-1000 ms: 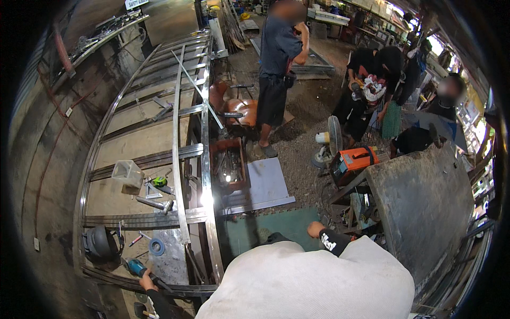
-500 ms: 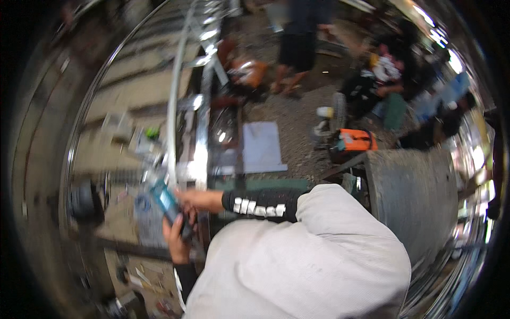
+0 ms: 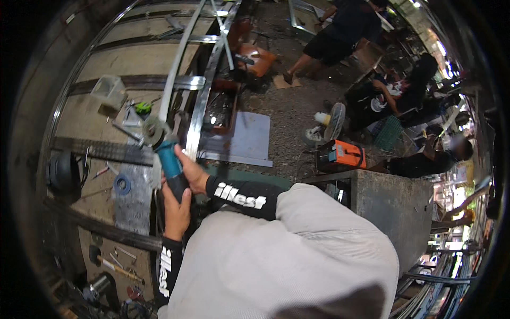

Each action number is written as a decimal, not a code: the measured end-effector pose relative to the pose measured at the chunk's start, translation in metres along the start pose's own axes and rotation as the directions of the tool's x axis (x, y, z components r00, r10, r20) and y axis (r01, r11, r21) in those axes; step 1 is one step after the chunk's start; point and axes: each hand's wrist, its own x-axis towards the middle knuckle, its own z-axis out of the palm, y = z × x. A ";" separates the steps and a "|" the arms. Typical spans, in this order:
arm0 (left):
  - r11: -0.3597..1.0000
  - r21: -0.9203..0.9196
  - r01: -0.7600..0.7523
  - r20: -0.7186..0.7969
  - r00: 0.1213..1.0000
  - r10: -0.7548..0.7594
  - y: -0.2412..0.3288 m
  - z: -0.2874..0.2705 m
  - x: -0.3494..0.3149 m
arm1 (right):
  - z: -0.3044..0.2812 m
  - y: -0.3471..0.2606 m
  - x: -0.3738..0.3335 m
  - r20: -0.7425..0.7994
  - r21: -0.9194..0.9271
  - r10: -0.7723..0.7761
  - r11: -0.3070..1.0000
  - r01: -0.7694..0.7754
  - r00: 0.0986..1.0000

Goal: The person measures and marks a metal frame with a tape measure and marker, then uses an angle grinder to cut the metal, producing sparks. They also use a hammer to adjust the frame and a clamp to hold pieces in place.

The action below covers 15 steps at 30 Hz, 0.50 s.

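Both my hands are closed on a teal and black angle grinder (image 3: 170, 160), held at a slant over the metal frame. My left hand (image 3: 176, 211) wraps the black rear end of its body. Higher up, my right hand (image 3: 194, 174) grips the teal body from the right side. The grinder's round disc (image 3: 154, 132) is at the far end, close to the lower end of a long pale metal bar (image 3: 179, 69). I cannot tell whether disc and bar touch. Just beyond the disc lies a green tape measure (image 3: 143, 108).
A blue tape roll (image 3: 122, 184) and a dark welding mask (image 3: 65, 175) lie to the left. A clear plastic box (image 3: 108, 91) sits farther off. On the right stand a metal cabinet (image 3: 396, 204), an orange machine (image 3: 342, 155) and a fan (image 3: 334, 121). Several people work beyond.
My view has turned somewhat and is sharper. The grinder's disc end now shows clearly, with both hands still on the tool. A person at the back has stepped to the right.
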 end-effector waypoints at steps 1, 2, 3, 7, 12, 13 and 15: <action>0.998 0.012 0.054 0.021 0.998 -0.055 0.001 0.001 -0.001 | 0.002 0.000 -0.001 0.028 0.002 -0.007 1.000 0.007 1.000; 0.996 0.030 0.079 0.034 0.996 -0.080 0.001 0.002 -0.001 | 0.004 -0.002 -0.001 0.031 -0.001 0.004 1.000 -0.004 1.000; 0.985 0.056 0.165 0.062 0.984 -0.169 0.002 0.003 0.000 | 0.004 -0.004 -0.001 0.061 -0.029 -0.036 0.999 0.038 0.997; 0.979 0.117 0.166 0.093 0.980 -0.177 0.001 0.006 -0.001 | -0.016 -0.011 0.005 0.033 -0.388 -0.119 0.914 0.122 0.992; 0.983 0.177 0.057 0.255 0.962 -0.102 -0.014 0.001 -0.057 | -0.080 -0.034 0.025 -0.025 -0.495 0.172 0.854 -0.162 0.985; 0.984 0.161 0.080 0.157 0.982 -0.105 -0.018 -0.004 -0.072 | -0.082 -0.043 0.029 -0.020 -0.535 0.199 0.826 -0.178 0.980; 0.951 0.231 0.204 -0.141 0.974 -0.175 -0.037 -0.015 -0.104 | -0.087 -0.047 0.027 0.008 -0.605 0.242 0.774 -0.188 0.970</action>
